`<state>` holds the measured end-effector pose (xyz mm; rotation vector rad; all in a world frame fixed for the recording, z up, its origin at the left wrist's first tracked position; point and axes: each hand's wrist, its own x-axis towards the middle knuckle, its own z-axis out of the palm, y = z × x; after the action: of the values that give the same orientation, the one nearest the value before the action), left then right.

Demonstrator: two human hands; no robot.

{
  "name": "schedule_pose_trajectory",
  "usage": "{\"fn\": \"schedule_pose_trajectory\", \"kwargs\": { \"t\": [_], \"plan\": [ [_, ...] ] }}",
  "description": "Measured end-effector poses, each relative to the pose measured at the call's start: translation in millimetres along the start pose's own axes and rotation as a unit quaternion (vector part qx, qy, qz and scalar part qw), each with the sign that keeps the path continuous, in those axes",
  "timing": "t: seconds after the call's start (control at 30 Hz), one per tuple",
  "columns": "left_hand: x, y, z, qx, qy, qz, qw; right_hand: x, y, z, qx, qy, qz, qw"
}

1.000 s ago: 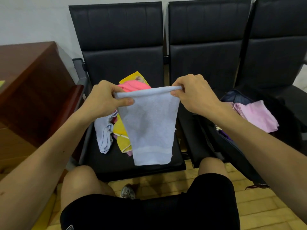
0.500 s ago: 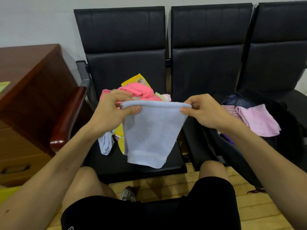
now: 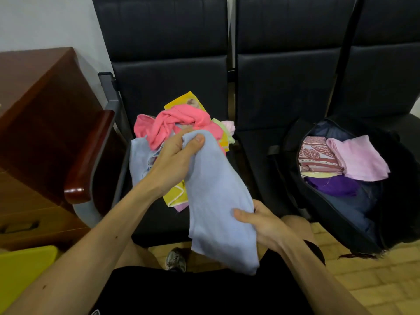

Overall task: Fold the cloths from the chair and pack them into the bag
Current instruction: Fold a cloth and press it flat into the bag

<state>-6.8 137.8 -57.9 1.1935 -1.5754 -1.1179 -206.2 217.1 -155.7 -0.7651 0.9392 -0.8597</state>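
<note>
Sitting in black shorts (image 3: 181,292) before a row of black chairs, the person has one grey shoe (image 3: 176,261) showing between the knees on the pale wooden floor (image 3: 375,276). Closest in, the right hand (image 3: 261,223) grasps the lower part of a light blue towel (image 3: 218,201), thumb laid across the front and fingers tucked behind its right edge. The towel hangs lengthwise and slightly slanted, its bottom end dangling over the lap. Higher up, the left hand (image 3: 177,155) clutches the towel's top end, thumb pressed on the bunched fabric, right above the heap on the chair seat (image 3: 159,223).

That heap is a loose tangle: a yellow cloth (image 3: 175,196) under the left wrist, another light blue cloth (image 3: 138,160) spilling to the left, and a twisted hot-pink cloth (image 3: 177,121) on top.

One seat to the right, a dark bag (image 3: 341,212) lies unzipped and gaping. Inside are a folded pale pink cloth (image 3: 361,160), a red-and-white patterned cloth (image 3: 316,155) beside it, and a purple cloth (image 3: 334,185) below them.

Off to the left, a glossy wooden armrest (image 3: 91,160) caps the chair's end, and a reddish-brown wooden desk (image 3: 45,98) stands just beyond it against the white wall.
</note>
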Motion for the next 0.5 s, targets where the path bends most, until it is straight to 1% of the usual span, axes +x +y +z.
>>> {"fn": "schedule_pose_trajectory", "kwargs": {
  "t": [0.1, 0.17, 0.23, 0.3, 0.4, 0.47, 0.5],
  "plan": [
    [4, -6, -7, -0.030, 0.030, -0.036, 0.998, -6, -2, -6, 0.069, -0.039, 0.002, 0.997],
    [8, -14, -9, 0.003, 0.049, -0.045, 0.998, -8, -6, -5, 0.084, -0.072, 0.000, 0.994],
    [10, -24, -10, 0.041, 0.057, -0.059, 0.996, -11, -11, -2, 0.084, -0.086, 0.001, 0.993],
    [12, -34, -10, 0.039, 0.063, -0.086, 0.994, -14, -15, 1, 0.095, -0.097, -0.001, 0.991],
    [15, -41, -10, -0.045, 0.053, -0.167, 0.984, -21, -22, 6, 0.119, -0.079, -0.012, 0.990],
    [14, -44, -11, -0.127, 0.031, -0.241, 0.962, -22, -25, 8, 0.129, -0.087, -0.019, 0.988],
    [12, -45, -11, -0.177, 0.013, -0.281, 0.943, -20, -25, 9, 0.123, -0.090, -0.023, 0.988]
  ]
}}
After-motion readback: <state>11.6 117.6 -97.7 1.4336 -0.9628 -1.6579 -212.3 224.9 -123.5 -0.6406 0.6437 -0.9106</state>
